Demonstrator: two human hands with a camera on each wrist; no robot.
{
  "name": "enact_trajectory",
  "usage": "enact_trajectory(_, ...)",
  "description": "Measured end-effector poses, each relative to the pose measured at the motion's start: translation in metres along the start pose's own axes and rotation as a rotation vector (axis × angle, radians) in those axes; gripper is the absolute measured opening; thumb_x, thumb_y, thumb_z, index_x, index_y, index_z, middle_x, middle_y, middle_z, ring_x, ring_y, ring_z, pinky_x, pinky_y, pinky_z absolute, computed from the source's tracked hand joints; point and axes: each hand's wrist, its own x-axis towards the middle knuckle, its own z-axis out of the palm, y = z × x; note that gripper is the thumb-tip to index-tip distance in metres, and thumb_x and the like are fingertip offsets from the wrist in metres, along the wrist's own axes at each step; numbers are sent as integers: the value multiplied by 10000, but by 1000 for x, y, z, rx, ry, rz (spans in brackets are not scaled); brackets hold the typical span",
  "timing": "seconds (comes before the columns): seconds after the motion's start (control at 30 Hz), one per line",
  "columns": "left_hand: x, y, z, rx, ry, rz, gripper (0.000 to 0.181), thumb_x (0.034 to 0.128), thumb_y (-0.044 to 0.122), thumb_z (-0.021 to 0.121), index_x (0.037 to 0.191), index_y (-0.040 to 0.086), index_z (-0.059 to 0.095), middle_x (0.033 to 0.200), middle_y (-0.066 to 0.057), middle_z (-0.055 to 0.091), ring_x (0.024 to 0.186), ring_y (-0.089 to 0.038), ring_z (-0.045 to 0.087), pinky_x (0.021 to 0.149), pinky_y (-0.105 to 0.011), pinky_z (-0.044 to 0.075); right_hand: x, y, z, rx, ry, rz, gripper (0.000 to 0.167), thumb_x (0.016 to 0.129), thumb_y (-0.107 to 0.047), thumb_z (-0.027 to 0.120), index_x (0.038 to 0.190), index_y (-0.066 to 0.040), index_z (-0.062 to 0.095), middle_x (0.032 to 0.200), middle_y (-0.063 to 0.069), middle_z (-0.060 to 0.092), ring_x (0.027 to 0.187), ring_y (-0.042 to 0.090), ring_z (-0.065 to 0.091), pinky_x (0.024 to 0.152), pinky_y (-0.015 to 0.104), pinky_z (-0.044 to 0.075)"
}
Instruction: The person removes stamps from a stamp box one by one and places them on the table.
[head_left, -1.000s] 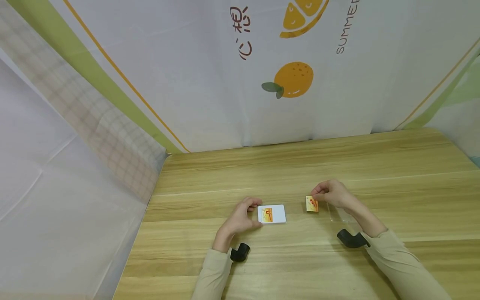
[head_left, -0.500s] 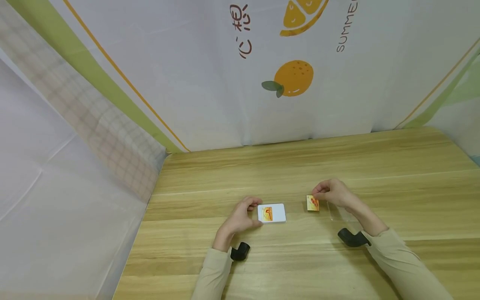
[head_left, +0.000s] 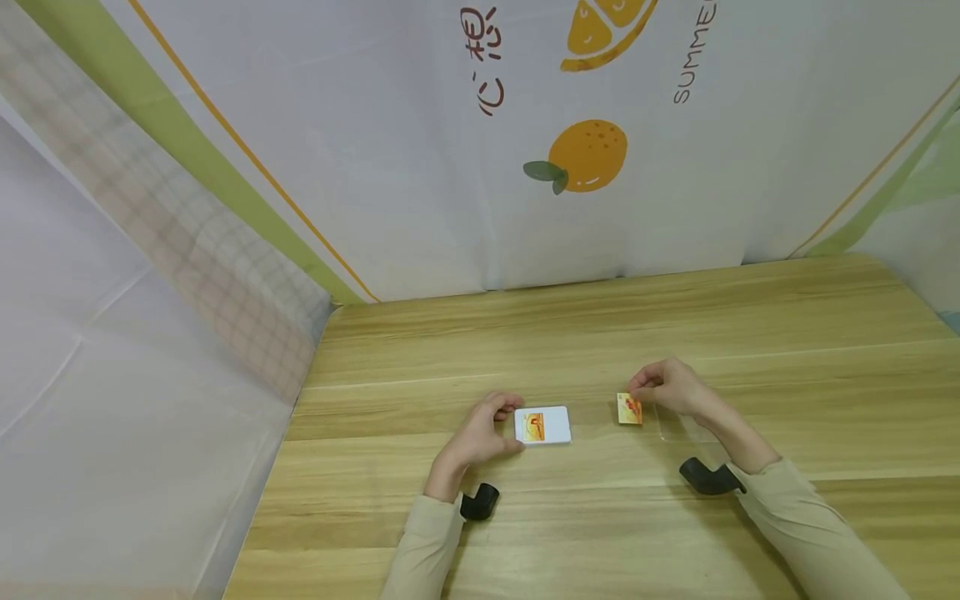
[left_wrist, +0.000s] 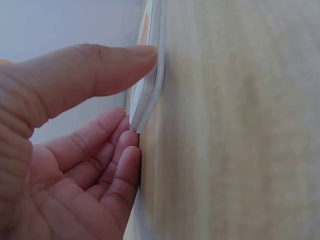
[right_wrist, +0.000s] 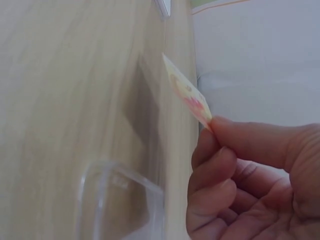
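Card (head_left: 628, 410) pinched by one corner between thumb and fingers of right hand (head_left: 671, 388), tilted, just above desk (head_left: 585, 533). Left hand (head_left: 482, 429) grips left end of white box (head_left: 557, 425), thumb on one side, fingers on the other; box lies flat, well in from desk's left and far edges. Card is apart from box, on the side toward desk's right edge. Clear case (right_wrist: 102, 200) lies near right hand. Step in hand, my read: handling card while box is steadied. Next move calls for light corner pinch, box held square.
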Motion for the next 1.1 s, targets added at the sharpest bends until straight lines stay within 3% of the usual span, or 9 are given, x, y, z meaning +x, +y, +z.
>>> enact_trajectory(1.1,0,2,0,1,4,6,575,665,-70,785,1192,-36,558,1161,-101,554,1048,-242,511,927,-337,445,3,2,4,-39,-54,18,79,844,-25,630,873,43,658,775,32,626,724,157,504,646,291,433)
